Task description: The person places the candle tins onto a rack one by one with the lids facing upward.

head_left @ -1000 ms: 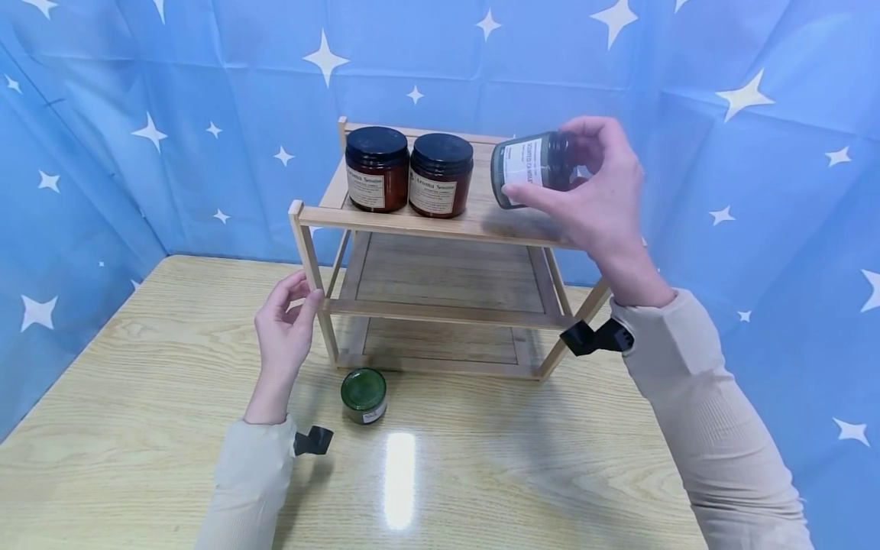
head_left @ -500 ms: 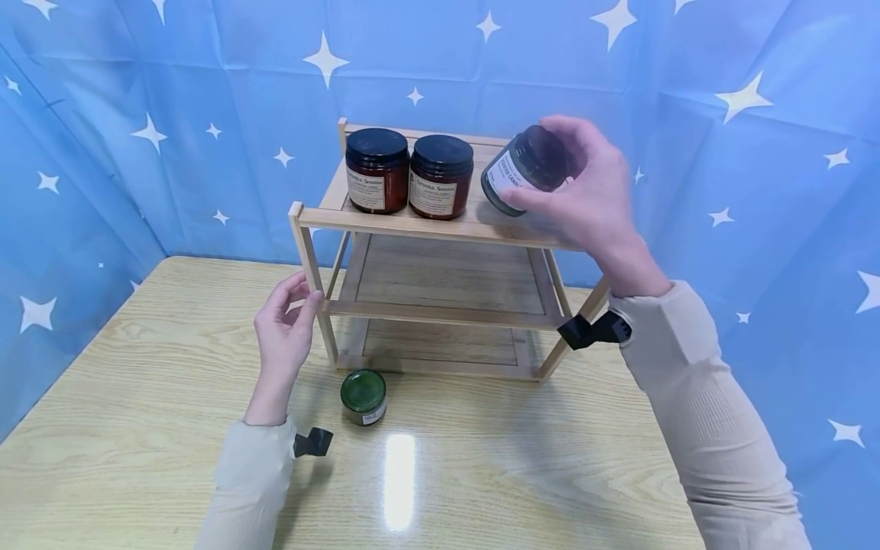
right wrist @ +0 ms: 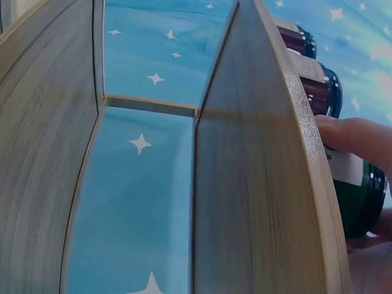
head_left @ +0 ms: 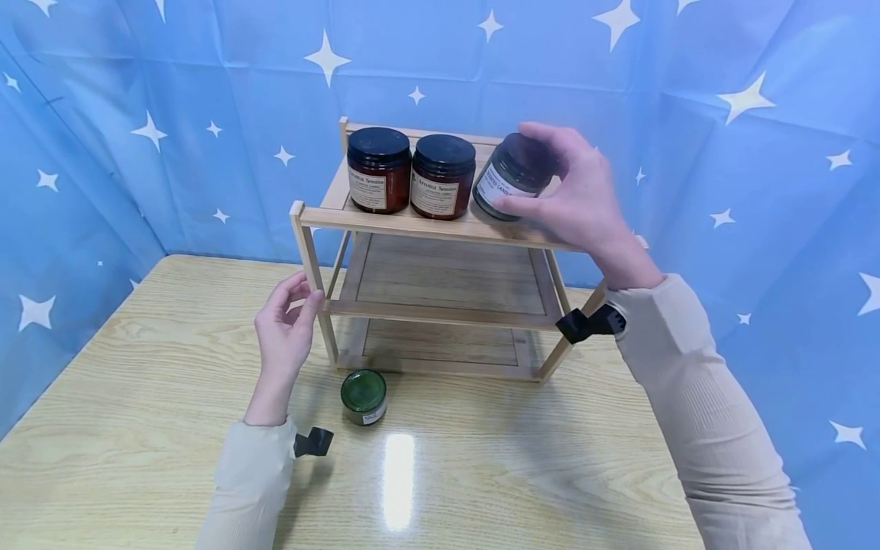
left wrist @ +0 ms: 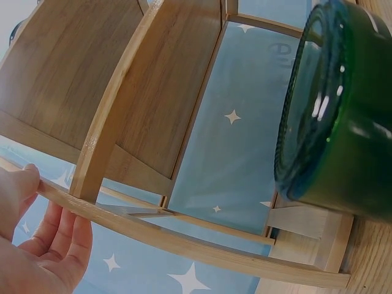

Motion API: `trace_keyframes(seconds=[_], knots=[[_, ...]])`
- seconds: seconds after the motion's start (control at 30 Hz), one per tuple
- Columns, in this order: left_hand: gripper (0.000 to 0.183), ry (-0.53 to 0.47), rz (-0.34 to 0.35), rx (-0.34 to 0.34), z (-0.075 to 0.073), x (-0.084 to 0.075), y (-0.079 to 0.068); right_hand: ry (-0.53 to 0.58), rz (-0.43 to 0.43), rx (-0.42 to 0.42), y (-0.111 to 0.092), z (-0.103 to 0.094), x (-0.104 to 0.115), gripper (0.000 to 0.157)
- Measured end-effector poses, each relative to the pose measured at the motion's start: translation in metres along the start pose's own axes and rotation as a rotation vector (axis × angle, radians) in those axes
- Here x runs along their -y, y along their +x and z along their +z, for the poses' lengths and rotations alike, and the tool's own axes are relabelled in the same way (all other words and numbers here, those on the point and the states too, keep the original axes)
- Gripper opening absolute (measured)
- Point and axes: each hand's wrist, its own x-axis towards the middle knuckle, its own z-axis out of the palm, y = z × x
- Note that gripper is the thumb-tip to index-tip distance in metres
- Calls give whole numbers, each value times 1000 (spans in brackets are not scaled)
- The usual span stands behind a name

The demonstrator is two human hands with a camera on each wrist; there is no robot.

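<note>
My right hand grips a dark green scented candle jar with a black lid. The jar leans slightly over the top shelf of a three-tier wooden rack, beside two amber candle jars. In the right wrist view the candle jar is at the right edge, partly behind the shelf, with fingers around it. My left hand holds the rack's left front post between thumb and fingers, as the left wrist view shows around the post.
A second green jar stands on the wooden table before the rack, its green glass end up. In the left wrist view this green jar looms large at right. A blue star-patterned curtain hangs close behind the rack.
My right hand has moved left and turned the candle jar from lying nearly sideways to almost upright, closer to the amber jars. The left hand stays on the post.
</note>
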Motion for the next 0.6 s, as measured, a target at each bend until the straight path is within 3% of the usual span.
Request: trace_keyframes(seconds=[0.37,0.6], knots=[[26,8,10,-4,0,0,0,-51,-30,116,6,-1,-1,79],[26,5,11,-5,-1,0,0,-16,-25,178,7,-2,-2,81]])
